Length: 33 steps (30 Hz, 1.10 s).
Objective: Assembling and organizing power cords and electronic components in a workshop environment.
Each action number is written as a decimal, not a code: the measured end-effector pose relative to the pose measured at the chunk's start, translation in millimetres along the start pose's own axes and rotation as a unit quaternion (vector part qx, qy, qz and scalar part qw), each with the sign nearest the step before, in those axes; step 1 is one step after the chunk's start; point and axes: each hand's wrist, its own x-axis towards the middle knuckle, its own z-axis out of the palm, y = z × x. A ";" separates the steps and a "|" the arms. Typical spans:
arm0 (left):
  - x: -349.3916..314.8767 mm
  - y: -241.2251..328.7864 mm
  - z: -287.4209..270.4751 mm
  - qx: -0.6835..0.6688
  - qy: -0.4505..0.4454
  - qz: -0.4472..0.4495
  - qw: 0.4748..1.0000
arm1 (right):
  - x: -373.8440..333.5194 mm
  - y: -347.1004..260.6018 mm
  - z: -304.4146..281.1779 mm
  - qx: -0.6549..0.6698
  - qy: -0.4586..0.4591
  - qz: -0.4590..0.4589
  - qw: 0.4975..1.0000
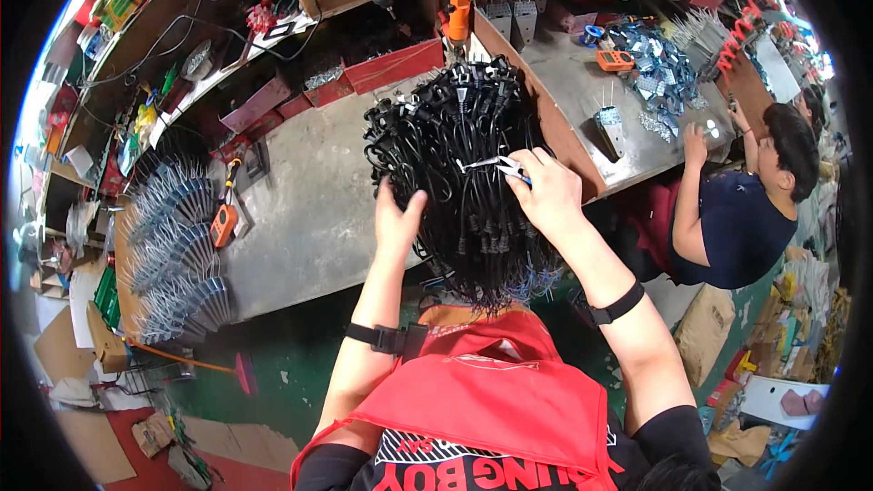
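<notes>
A thick bundle of black power cables (464, 118) with plugs stands at the table's front edge, its loose wire ends hanging over the edge. My right hand (550, 189) is closed around small blue-handled snips (515, 169), their silver jaws against the front of the bundle. A thin pale strip (476, 163) lies across the cables by the jaws. My left hand (397, 218) is at the bundle's left side, thumb and fingers apart; the fingertips are partly lost against the cables.
Fanned stacks of grey parts with wires (182, 245) and an orange meter (225, 223) lie at left. Red bins (391, 65) line the back. An orange-handled tool (457, 18) hangs above the bundle. Right of a wooden divider (555, 118), a co-worker (737, 209) sits by loose parts.
</notes>
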 end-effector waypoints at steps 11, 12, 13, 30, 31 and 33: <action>11.1 37.0 24.1 0.076 0.038 0.089 0.992 | 16.7 -1.7 6.8 -0.107 -0.033 -0.050 0.992; 14.4 33.2 24.6 0.076 0.036 0.088 0.993 | 17.5 -1.8 8.2 -0.107 -0.034 -0.049 0.992; 17.6 28.1 24.7 0.083 0.043 0.099 0.991 | 18.3 -2.2 9.6 -0.100 -0.037 -0.043 0.993; 6.9 11.8 12.8 -0.017 0.032 0.031 0.999 | 1.5 -13.2 2.3 0.055 0.045 0.080 0.994; 5.3 13.5 7.7 -0.014 0.039 0.029 0.999 | 1.1 -9.5 3.5 0.085 0.056 0.078 0.992; 4.7 5.5 8.3 -0.001 0.058 0.058 0.997 | 1.2 -6.3 0.8 0.083 0.060 0.086 0.991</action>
